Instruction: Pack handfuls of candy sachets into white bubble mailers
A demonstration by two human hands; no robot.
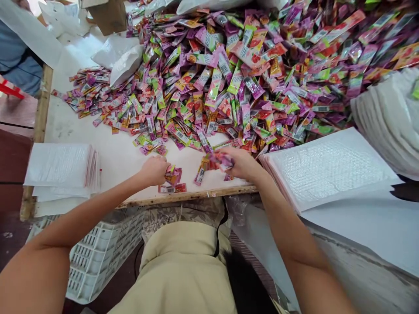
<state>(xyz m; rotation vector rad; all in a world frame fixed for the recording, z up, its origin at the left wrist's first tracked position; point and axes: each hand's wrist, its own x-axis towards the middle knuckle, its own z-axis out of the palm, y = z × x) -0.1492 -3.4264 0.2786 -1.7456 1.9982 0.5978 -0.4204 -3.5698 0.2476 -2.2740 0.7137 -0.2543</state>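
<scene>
My left hand is closed round a few colourful stick sachets, whose ends stick out to the right of the fingers. Just below it a red sachet lies near the table's front edge. My right hand grips several purple and red sachets, a little blurred by motion. Beneath these, an orange and purple sachet rests on the white tabletop. Beyond both hands spreads a large heap of sachets in pink, purple, green and orange.
Stacked bubble mailers lie at the left, and a larger stack of bubble mailers at the right. White sacks stand at the far right. A cardboard box is at the back left. Under the table sits a white plastic crate.
</scene>
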